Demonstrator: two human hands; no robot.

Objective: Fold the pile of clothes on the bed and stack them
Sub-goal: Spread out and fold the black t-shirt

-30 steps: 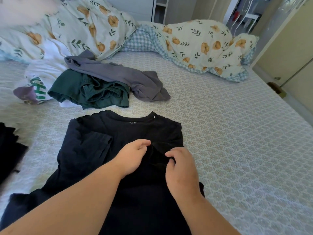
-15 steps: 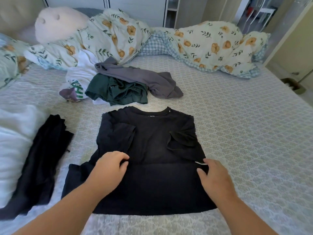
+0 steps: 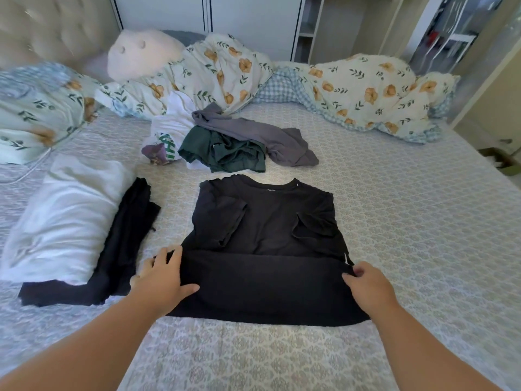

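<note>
A black T-shirt (image 3: 265,221) lies flat on the bed (image 3: 408,227), collar away from me, both sleeves folded inward. My left hand (image 3: 163,273) grips its lower left side edge and my right hand (image 3: 366,283) pinches its lower right side edge; the lower part looks raised and stretched between them. Behind it sits the loose pile: a dark green garment (image 3: 225,152), a grey garment (image 3: 267,136) and a white garment with green print (image 3: 166,134). A folded black garment (image 3: 124,244) lies left of the shirt.
A white pillow (image 3: 64,218) lies at the left beside the folded black garment. A floral duvet (image 3: 352,88) is bunched along the far side, with a plush toy (image 3: 141,52) on it. Wardrobes stand behind; the bed's edge is on the right.
My hands left the right sleeve fold at the shirt's middle, moved apart and down to its two side edges, and took hold there. My view has pulled back.
</note>
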